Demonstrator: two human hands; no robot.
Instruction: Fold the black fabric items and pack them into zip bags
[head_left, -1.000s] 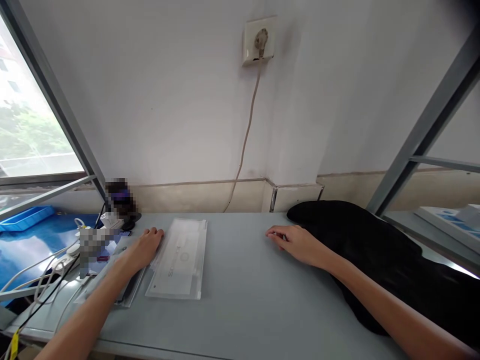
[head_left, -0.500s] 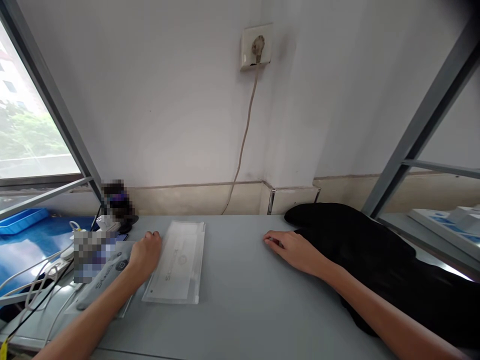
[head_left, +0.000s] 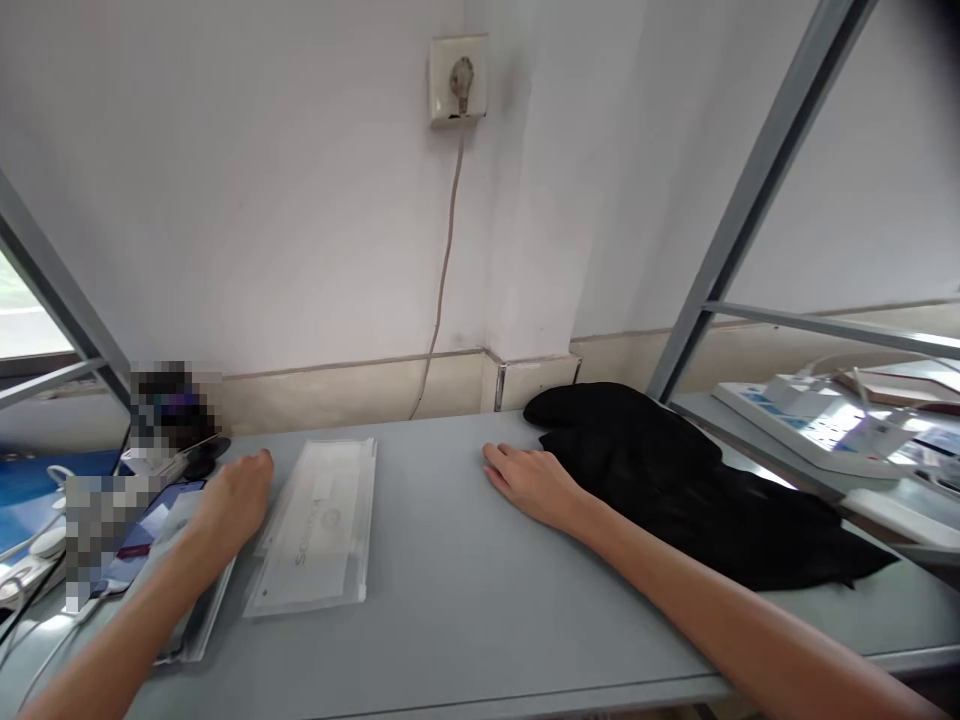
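My left hand [head_left: 238, 497] rests at the left part of the grey table, its fingers curled under so that anything inside them is hidden. Partly beneath that hand and forearm lies a clear plastic pouch with a dark grey item in it [head_left: 184, 640]. Just right of it, a flat clear zip bag [head_left: 322, 530] with white contents and faint grey print lies on the tabletop, apart from my fingers. My right hand [head_left: 531, 485] lies palm down on the table, fingers slightly apart, holding nothing. Black cloth [head_left: 645, 470] is bunched beside its wrist.
Cables and white plugs [head_left: 52, 540] crowd the left edge, near a blurred dark object [head_left: 176, 405]. A wall socket [head_left: 459, 80] has a cord [head_left: 448, 240] running down behind the table [head_left: 450, 620]. Grey metal frame bars [head_left: 739, 210] slope up at both sides. A white power strip [head_left: 810, 435] lies beyond the right bar.
The view has turned to the right, so everything appears further left and more of the right side shows. Both hands stay in about the same places on the table.
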